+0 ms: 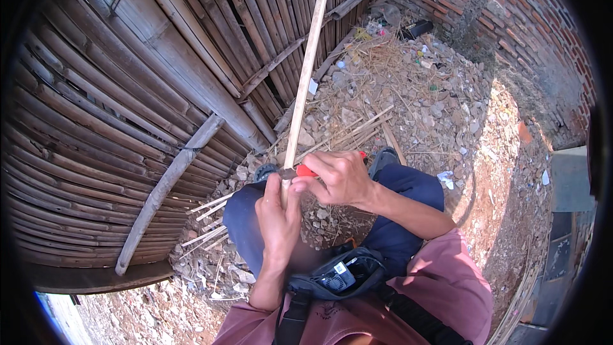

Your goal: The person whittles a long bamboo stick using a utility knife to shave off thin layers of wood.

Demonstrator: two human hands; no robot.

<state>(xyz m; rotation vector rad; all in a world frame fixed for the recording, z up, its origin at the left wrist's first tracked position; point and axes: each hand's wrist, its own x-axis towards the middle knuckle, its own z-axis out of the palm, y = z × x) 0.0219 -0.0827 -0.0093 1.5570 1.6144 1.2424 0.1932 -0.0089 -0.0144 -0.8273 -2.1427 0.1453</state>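
Observation:
A long, pale, flat strip (306,83) of bamboo or wood rises from my hands toward the fence. Its lower end is closed in my left hand (279,217), with the thumb pointing up along it. My right hand (341,179) is wrapped around a red-handled tool (304,170). The tool's short dark metal end lies against the strip just above my left thumb. Most of the handle is covered by my fingers, so its exact kind does not show. Both hands meet in front of my bent knees.
A bamboo fence (159,45) stands on the left, braced by a pole (169,191). Thin split sticks (207,227) lie on rubble (408,108) near my feet. A brick wall (530,32) closes the far right. An open waist bag (345,275) sits on my lap.

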